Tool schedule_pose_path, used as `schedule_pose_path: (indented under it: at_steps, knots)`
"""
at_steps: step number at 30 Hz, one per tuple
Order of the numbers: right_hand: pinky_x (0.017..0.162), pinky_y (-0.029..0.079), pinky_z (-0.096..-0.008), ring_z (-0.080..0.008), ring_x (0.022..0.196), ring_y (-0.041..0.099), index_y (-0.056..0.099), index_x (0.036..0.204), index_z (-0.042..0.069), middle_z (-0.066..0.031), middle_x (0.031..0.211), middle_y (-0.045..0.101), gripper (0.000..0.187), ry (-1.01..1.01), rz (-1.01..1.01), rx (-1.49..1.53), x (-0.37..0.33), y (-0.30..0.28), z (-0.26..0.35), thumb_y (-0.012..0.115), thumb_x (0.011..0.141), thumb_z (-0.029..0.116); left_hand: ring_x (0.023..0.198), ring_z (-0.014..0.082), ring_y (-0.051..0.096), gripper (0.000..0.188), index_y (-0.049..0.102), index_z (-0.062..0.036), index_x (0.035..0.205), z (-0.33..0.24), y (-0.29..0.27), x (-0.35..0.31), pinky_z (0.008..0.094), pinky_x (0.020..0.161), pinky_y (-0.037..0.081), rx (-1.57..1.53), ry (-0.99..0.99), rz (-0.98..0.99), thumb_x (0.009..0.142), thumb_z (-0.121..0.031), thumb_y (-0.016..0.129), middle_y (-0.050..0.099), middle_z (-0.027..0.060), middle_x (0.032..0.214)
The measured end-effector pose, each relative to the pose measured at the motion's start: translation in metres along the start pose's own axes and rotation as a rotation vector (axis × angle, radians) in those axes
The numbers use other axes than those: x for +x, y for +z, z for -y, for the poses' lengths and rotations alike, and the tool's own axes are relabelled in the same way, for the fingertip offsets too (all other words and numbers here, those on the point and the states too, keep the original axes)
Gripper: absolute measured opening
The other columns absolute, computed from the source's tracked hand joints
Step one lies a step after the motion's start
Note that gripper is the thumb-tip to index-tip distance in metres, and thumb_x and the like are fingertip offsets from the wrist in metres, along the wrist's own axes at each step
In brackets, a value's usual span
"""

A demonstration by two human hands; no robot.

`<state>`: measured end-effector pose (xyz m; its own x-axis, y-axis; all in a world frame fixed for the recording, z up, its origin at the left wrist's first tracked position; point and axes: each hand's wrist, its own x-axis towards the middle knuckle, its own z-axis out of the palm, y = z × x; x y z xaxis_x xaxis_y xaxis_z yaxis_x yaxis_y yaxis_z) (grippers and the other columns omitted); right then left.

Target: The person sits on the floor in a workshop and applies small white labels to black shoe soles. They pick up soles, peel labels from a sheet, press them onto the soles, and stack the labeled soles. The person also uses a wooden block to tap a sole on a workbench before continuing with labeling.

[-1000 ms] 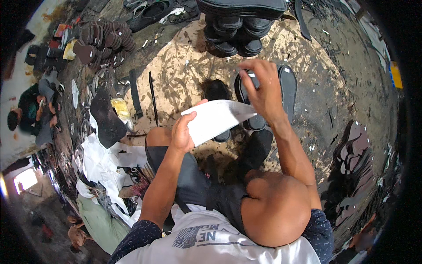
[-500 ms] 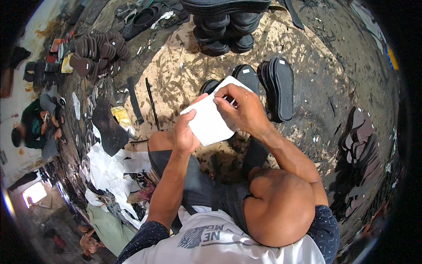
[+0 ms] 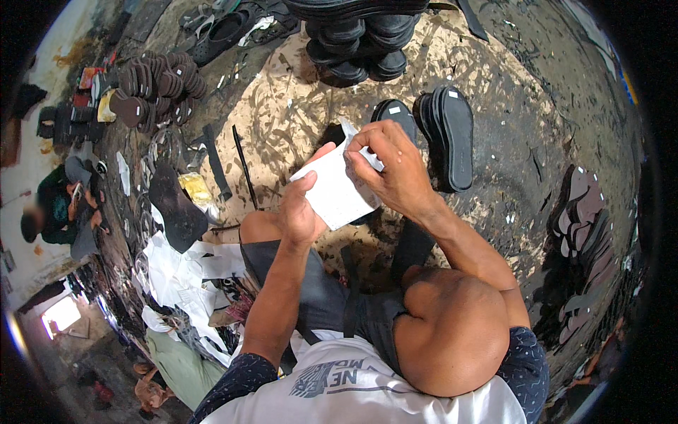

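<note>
A small white sheet of paper (image 3: 333,195), likely a label sheet, is held over my lap. My left hand (image 3: 299,209) grips its left edge, thumb on top and fingers underneath. At its upper right corner, my right hand (image 3: 397,169) pinches a bent-up flap between thumb and fingers. Whether a small label sits at the fingertips cannot be made out. Just beyond my hands lies a black shoe sole (image 3: 401,127) with a small white label near its tip. To its right leans a stack of black soles (image 3: 453,145), the top one also labelled.
A tall pile of black soles (image 3: 360,39) stands at the far side of the stained board (image 3: 282,106). Brown soles (image 3: 159,88) are heaped far left, more (image 3: 583,233) at right. White scraps (image 3: 180,272) lie left of my knee. Another person (image 3: 63,205) sits far left.
The sheet's upper corner, flat before, is now bent up in my right fingers. My right hand has shifted slightly. The view has moved a little.
</note>
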<state>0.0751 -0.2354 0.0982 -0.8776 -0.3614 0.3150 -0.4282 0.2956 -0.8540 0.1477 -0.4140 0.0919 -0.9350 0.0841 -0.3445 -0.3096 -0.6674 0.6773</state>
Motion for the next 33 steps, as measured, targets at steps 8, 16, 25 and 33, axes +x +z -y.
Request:
schedule_pose_path:
  at_steps: [8, 16, 25, 33]
  knots:
    - [0.071, 0.056, -0.0389, -0.0293, 0.083, 0.072, 0.056, 0.12, 0.004, -0.0125, 0.098, 0.071, 0.028, 0.316, 0.059, 0.248, -0.004, 0.001, 0.0, 0.068, 0.096, 0.015, 0.135, 0.032, 0.052, 0.075, 0.034, 0.0036, 0.154, 0.006, -0.006, 0.001, 0.047, 0.115, 0.041, -0.112, -0.002, -0.033, 0.095, -0.036, 0.057, 0.049, 0.0214, 0.148]
    - [0.074, 0.057, -0.0365, -0.024, 0.082, 0.072, 0.046, 0.136, 0.004, -0.0107, 0.094, 0.07, 0.047, 0.101, 0.045, 0.055, -0.003, 0.006, 0.003, 0.068, 0.094, 0.007, 0.135, 0.0311, 0.052, 0.072, 0.035, 0.0034, 0.154, 0.008, -0.01, 0.003, 0.0451, 0.114, 0.043, -0.13, -0.032, -0.041, 0.095, -0.033, 0.053, 0.049, 0.0199, 0.149]
    - [0.077, 0.051, -0.0279, -0.0139, 0.085, 0.063, 0.04, 0.135, -0.003, -0.0091, 0.09, 0.066, 0.059, 0.665, 0.043, 0.453, 0.029, 0.012, -0.089, 0.076, 0.09, 0.009, 0.139, 0.0344, 0.048, 0.052, 0.052, 0.0052, 0.143, 0.044, -0.083, -0.024, 0.0452, 0.118, 0.035, 0.356, -0.226, 0.028, 0.099, -0.022, 0.049, 0.048, 0.02, 0.152]
    - [0.081, 0.053, -0.0464, -0.0374, 0.093, 0.069, 0.043, 0.129, 0.0, -0.0196, 0.097, 0.069, 0.053, 0.484, 0.286, -0.001, 0.029, 0.091, -0.135, 0.076, 0.089, 0.011, 0.151, 0.057, -0.008, 0.035, 0.071, -0.0107, 0.129, 0.121, -0.074, 0.002, 0.0624, 0.122, 0.009, 1.517, 0.22, -0.014, 0.099, -0.019, 0.054, -0.005, 0.0319, 0.167]
